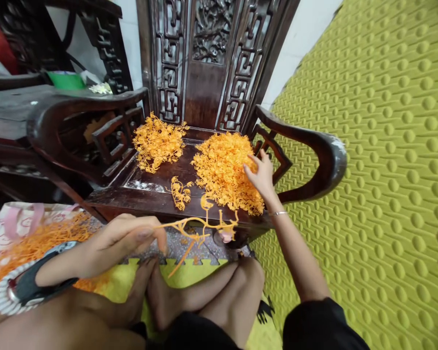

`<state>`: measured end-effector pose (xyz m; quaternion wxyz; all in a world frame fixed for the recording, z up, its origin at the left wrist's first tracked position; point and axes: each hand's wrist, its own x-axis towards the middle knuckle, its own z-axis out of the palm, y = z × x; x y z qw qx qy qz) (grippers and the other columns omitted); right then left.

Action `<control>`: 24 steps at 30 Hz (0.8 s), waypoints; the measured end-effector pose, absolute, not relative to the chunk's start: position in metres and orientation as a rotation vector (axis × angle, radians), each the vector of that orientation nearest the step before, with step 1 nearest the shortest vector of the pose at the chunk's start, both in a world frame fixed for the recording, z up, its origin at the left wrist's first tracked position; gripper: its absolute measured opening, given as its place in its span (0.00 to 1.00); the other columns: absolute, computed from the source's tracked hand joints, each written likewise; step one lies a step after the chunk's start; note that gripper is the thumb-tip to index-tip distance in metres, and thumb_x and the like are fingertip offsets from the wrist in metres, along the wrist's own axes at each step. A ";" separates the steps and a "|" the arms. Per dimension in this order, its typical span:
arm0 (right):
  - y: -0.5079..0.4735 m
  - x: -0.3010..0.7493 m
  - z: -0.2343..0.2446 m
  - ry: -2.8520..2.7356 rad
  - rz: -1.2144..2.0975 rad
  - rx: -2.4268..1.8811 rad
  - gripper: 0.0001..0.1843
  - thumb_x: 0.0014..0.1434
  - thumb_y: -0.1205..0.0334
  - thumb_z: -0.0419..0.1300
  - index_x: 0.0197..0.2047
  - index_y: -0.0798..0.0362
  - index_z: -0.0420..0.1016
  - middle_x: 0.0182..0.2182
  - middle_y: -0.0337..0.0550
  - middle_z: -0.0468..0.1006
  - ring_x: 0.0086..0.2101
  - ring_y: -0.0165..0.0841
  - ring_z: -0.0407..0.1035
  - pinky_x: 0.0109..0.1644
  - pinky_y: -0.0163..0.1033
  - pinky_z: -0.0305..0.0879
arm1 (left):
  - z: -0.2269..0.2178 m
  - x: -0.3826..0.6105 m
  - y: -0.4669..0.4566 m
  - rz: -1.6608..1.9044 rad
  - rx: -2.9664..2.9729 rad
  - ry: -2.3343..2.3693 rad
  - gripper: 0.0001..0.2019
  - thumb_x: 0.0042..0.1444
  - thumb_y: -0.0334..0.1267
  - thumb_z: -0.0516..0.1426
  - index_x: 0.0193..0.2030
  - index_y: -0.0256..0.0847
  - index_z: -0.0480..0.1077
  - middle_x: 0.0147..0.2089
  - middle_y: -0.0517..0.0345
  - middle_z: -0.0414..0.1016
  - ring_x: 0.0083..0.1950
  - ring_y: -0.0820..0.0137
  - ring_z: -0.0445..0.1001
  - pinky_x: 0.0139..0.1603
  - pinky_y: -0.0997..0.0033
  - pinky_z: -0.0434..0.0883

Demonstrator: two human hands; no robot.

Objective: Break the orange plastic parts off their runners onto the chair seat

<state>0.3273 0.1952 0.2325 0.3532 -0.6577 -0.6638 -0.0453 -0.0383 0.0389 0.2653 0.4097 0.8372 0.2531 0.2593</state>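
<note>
My left hand pinches one end of a thin, orange, branched plastic-looking stem. This stem reaches to the right, in front of the seat's edge, with a few curled tips and side twigs. My right hand is at the right side of a large heap of small curly orange pieces, thumb and fingers apart. Whether its fingertips touch the heap I cannot tell. A smaller heap of similar orange sprigs lies at the seat's back left. Between the heaps and nearer the front is a loose orange cluster.
The heaps lie on a dark carved wooden chair with curved armrests. At lower left, a patterned bag stands by a mass of orange strands. A green bumpy mat rises on the right. A green container sits at upper left.
</note>
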 end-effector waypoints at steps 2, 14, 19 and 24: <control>0.172 0.311 0.240 -1.655 -0.117 -1.411 0.20 0.61 0.54 0.51 0.50 0.56 0.72 0.60 0.55 0.61 0.60 0.44 0.55 0.63 0.54 0.49 | 0.266 -0.037 0.043 0.618 2.114 0.633 0.19 0.67 0.40 0.40 0.35 0.39 0.68 0.23 0.65 0.59 0.22 0.78 0.58 0.25 0.79 0.59; 0.049 0.212 0.242 -2.529 1.405 -0.589 0.15 0.64 0.59 0.52 0.48 0.57 0.72 0.37 0.44 0.78 0.33 0.28 0.70 0.38 0.33 0.65 | 0.271 -0.026 0.046 0.395 2.422 0.446 0.21 0.66 0.41 0.43 0.27 0.38 0.68 0.23 0.59 0.68 0.25 0.74 0.64 0.30 0.73 0.61; 0.033 0.211 0.226 -2.709 1.037 -0.894 0.11 0.65 0.61 0.49 0.38 0.57 0.69 0.22 0.37 0.69 0.21 0.26 0.58 0.25 0.32 0.49 | 0.276 -0.023 0.045 0.210 2.552 0.565 0.15 0.63 0.46 0.50 0.34 0.41 0.71 0.32 0.58 0.73 0.37 0.68 0.66 0.40 0.68 0.62; 0.020 0.195 0.229 -2.691 0.844 -1.125 0.14 0.62 0.58 0.50 0.46 0.60 0.62 0.27 0.43 0.71 0.25 0.31 0.63 0.26 0.35 0.53 | 0.259 -0.008 0.043 0.164 2.637 0.756 0.17 0.59 0.53 0.52 0.41 0.39 0.67 0.39 0.56 0.71 0.40 0.65 0.67 0.40 0.65 0.62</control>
